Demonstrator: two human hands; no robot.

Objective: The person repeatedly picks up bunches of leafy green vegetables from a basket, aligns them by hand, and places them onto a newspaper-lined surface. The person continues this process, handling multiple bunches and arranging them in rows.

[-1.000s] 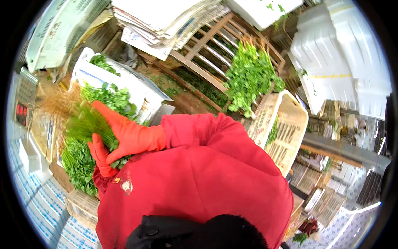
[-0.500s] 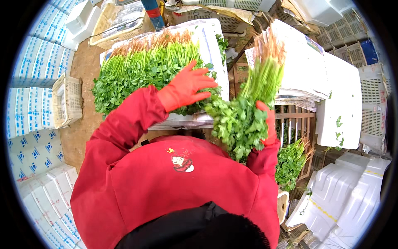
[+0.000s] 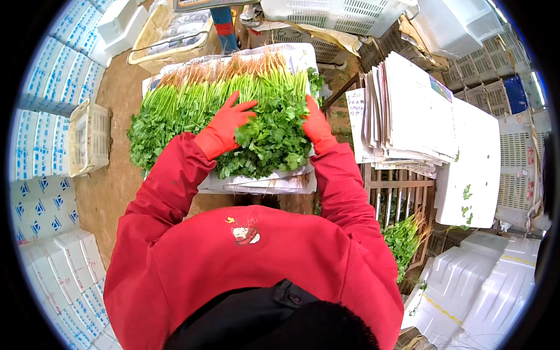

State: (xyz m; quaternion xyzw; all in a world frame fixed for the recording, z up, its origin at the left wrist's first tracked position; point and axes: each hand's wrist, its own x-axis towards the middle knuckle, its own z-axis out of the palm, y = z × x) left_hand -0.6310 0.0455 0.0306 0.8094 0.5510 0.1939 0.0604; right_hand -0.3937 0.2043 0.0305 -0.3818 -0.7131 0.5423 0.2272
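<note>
Bunches of coriander (image 3: 181,111) lie side by side on a paper-covered white board (image 3: 300,55), roots away from me and leaves toward me. At the right end of the row a leafy bunch (image 3: 271,143) lies between my two hands. My left hand (image 3: 224,125), in an orange-red rubber glove, rests on the leaves with its fingers spread. My right hand (image 3: 318,123), gloved alike, lies against the bunch's right side with a finger stretched forward; its other fingers are partly hidden.
Stacked paper sheets (image 3: 411,111) and a white foam board (image 3: 475,157) stand at the right. Below them, more coriander (image 3: 402,239) lies by a brown slatted rack (image 3: 402,185). Plastic crates (image 3: 90,140) and foam boxes (image 3: 41,140) line the left.
The coriander bunch in my right hand has come down leftward onto the row's right end. My right hand has moved left with it; my left hand has shifted slightly left and nearer me.
</note>
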